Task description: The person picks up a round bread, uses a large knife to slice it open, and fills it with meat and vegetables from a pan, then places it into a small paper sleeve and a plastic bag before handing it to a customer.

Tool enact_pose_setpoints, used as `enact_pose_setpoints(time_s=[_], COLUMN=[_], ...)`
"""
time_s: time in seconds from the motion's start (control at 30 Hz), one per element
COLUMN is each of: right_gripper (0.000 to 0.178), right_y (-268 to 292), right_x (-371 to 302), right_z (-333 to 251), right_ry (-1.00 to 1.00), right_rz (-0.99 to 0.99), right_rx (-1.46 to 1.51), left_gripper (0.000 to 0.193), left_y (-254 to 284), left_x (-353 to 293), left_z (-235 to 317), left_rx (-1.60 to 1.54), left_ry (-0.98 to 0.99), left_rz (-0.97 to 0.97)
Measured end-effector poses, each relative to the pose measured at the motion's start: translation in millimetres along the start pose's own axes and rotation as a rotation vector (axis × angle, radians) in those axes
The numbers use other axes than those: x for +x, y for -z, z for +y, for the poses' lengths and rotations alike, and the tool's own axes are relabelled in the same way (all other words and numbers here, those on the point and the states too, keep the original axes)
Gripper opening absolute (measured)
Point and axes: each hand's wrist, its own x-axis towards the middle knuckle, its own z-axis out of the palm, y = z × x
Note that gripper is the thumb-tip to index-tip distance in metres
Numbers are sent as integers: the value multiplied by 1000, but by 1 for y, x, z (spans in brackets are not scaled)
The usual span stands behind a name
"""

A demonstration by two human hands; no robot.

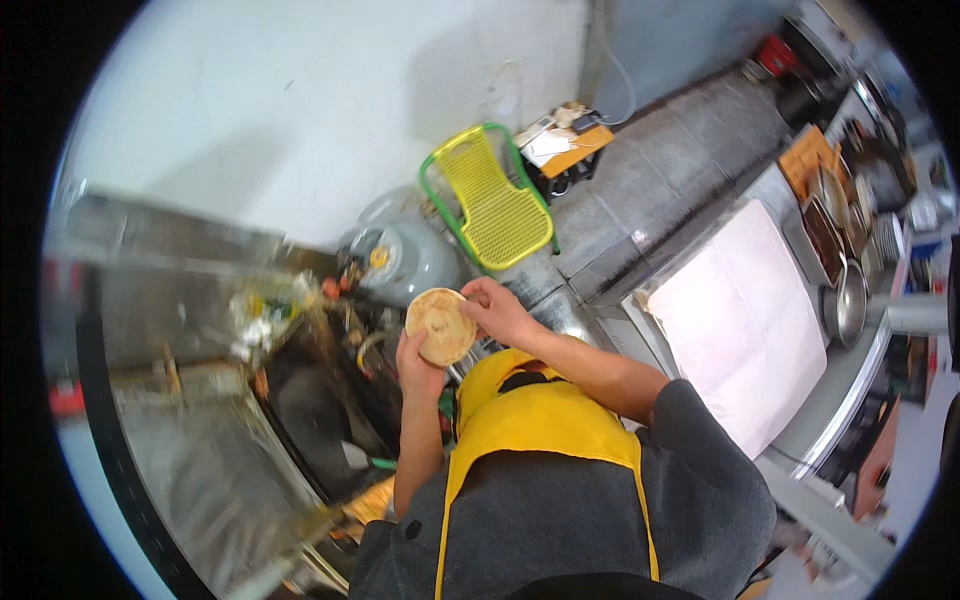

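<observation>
A round, flat browned bread (440, 328) is held up in front of my yellow apron, its face showing. My left hand (420, 362) grips its lower left edge, thumb on the top face. At the right edge, the fingers of my right hand (497, 312) pinch the rim. Left of my left forearm lies a dark pan or griddle (315, 410), with a green-handled spatula (358, 456) resting in it.
A grey gas cylinder (410, 262) stands beyond my hands, beside a yellow-green plastic chair (492, 205). To the right is a counter under a pale cloth (735, 315), with a metal bowl (848, 303) and pans past it. A small wooden table (575, 155) stands by the wall.
</observation>
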Motion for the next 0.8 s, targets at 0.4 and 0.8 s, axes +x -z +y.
enact_pose_setpoints(time_s=[0.4, 0.8], right_gripper=[23, 21], right_y=[141, 246], right_x=[4, -26], right_z=[-27, -61], right_ry=[312, 732], right_rz=[783, 1321], right_rx=[419, 487], left_gripper=[43, 48], left_y=[-180, -364], left_x=[195, 227], left_z=[-77, -194], left_rx=[479, 715], left_ry=[602, 1145], left_rz=[-595, -992])
